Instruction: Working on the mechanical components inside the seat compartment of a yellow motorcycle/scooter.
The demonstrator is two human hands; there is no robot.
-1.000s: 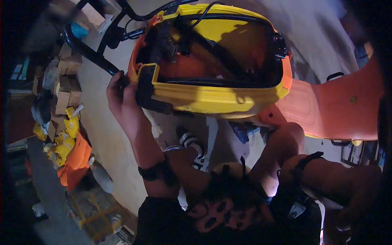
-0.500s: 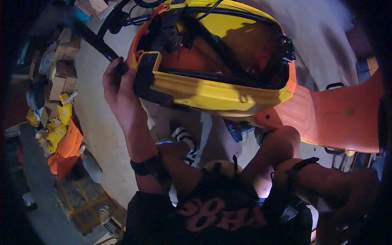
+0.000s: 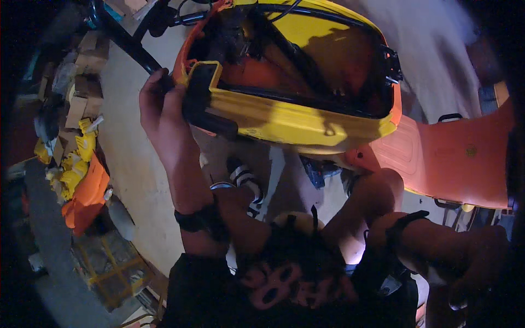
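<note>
In the upper middle is the open yellow-and-orange body of a ride-on machine (image 3: 311, 131), with a dark frame and cables inside. A black tubular handlebar (image 3: 131, 46) runs from it toward the upper left. My left hand (image 3: 161, 112) grips that tube where it meets the body, fingers wrapped round it beside a black corner piece (image 3: 198, 93). My right hand (image 3: 476, 265) hangs low at the far right in shadow, and what its fingers hold, if anything, is unclear. Behind my right knee an orange seat panel (image 3: 448, 164) extends to the right, black handles on both sides.
Along the left lie cardboard boxes (image 3: 79, 106), yellow and orange plastic parts (image 3: 82, 202) and a taped package (image 3: 109, 268). My sandalled foot (image 3: 243, 180) is on the pale floor (image 3: 131, 180) below the body. Light draped sheeting (image 3: 432, 60) is at the upper right.
The body and my left hand on the tube have moved up in the picture. The floor and side clutter also shifted slightly up and left as the view moved. My right hand stays low.
</note>
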